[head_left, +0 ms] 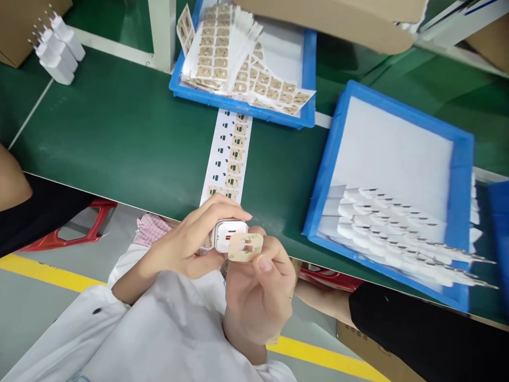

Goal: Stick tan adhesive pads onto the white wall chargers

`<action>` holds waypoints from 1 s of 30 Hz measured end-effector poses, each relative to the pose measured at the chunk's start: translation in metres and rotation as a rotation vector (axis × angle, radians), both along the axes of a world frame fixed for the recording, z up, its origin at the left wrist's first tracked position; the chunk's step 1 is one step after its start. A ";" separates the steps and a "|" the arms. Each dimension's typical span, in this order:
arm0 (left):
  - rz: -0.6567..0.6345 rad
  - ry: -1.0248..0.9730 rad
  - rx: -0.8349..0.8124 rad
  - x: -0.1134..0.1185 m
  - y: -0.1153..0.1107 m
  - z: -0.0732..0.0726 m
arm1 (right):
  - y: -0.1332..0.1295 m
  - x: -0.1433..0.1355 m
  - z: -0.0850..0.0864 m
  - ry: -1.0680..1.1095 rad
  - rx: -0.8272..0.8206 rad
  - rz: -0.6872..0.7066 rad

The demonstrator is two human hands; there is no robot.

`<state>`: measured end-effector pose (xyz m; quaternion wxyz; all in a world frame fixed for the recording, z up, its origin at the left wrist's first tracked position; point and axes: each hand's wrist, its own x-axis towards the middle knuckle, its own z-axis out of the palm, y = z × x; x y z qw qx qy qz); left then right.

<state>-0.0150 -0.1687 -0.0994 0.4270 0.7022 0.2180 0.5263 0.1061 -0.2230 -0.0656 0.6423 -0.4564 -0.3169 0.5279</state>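
My left hand is closed around a white charger plug, whose end with the port openings faces up and to the right. Between thumb and fingers of my right hand is a tan adhesive sticker with cut-outs and printed letters. The sticker overlaps the charger's lower right corner in view; whether the two touch I cannot tell. Just beyond my hands lies a white sticker sheet, with tan stickers down its right column and mostly bare backing on the left.
A blue tray at the back holds stacked sticker sheets. To the right, another blue tray holds rows of white chargers. Several chargers stand at the far left. Other people's arms are at both sides.
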 end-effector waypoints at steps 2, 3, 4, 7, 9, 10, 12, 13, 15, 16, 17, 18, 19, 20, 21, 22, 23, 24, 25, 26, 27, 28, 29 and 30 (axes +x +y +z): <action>-0.018 -0.002 0.012 0.000 0.000 0.002 | 0.000 -0.002 -0.001 -0.032 -0.013 -0.010; -0.019 -0.007 0.016 0.000 0.000 0.003 | 0.000 -0.002 -0.001 -0.043 -0.019 -0.016; -0.018 -0.012 0.020 0.000 0.000 0.004 | 0.000 -0.003 -0.001 -0.051 -0.026 -0.020; -0.008 -0.007 0.016 0.001 0.000 0.006 | 0.000 -0.004 -0.002 -0.074 -0.026 -0.023; 0.008 0.002 0.008 0.002 -0.001 0.006 | 0.000 -0.004 -0.002 -0.094 -0.007 -0.031; 0.018 0.009 0.005 0.003 -0.001 0.006 | 0.000 -0.004 -0.003 -0.103 0.003 -0.037; 0.039 0.021 0.004 0.004 -0.002 0.006 | -0.001 -0.005 -0.003 -0.117 0.017 -0.049; 0.046 0.026 0.006 0.004 -0.002 0.006 | -0.001 -0.005 -0.004 -0.121 0.019 -0.053; 0.051 0.030 0.011 0.005 -0.002 0.005 | -0.001 -0.006 -0.005 -0.120 0.019 -0.061; 0.049 0.032 0.010 0.005 -0.002 0.005 | -0.001 -0.006 -0.005 -0.120 0.020 -0.064; 0.046 0.034 0.008 0.004 -0.002 0.005 | -0.001 -0.007 -0.005 -0.118 0.021 -0.066; 0.041 0.038 0.004 0.004 -0.001 0.005 | 0.000 -0.007 -0.005 -0.113 0.022 -0.068; 0.038 0.042 -0.001 0.004 -0.001 0.004 | 0.000 -0.007 -0.005 -0.105 0.024 -0.069; 0.035 0.049 -0.008 0.003 -0.001 0.004 | 0.000 -0.007 -0.004 -0.096 0.026 -0.069; 0.033 0.056 -0.014 0.003 -0.001 0.005 | 0.000 -0.008 -0.004 -0.089 0.025 -0.071; 0.034 0.060 -0.015 0.002 -0.001 0.005 | 0.001 -0.008 -0.004 -0.088 0.022 -0.071; 0.036 0.063 -0.016 0.002 -0.001 0.005 | 0.001 -0.008 -0.004 -0.092 0.021 -0.072; 0.039 0.065 -0.015 0.002 -0.001 0.005 | 0.002 -0.008 -0.003 -0.102 0.019 -0.074; 0.044 0.064 -0.010 0.002 0.000 0.005 | 0.002 -0.008 -0.004 -0.111 0.017 -0.076; 0.049 0.064 -0.004 0.002 0.000 0.006 | 0.002 -0.008 -0.004 -0.116 0.021 -0.076; 0.052 0.066 0.003 0.002 0.000 0.006 | 0.002 -0.008 -0.004 -0.112 0.031 -0.076; 0.053 0.066 0.013 0.003 0.000 0.006 | 0.002 -0.008 -0.004 -0.103 0.041 -0.074; 0.056 0.064 0.024 0.003 0.001 0.006 | 0.002 -0.008 -0.005 -0.094 0.048 -0.071; 0.059 0.058 0.035 0.003 0.001 0.006 | 0.002 -0.009 -0.005 -0.088 0.055 -0.068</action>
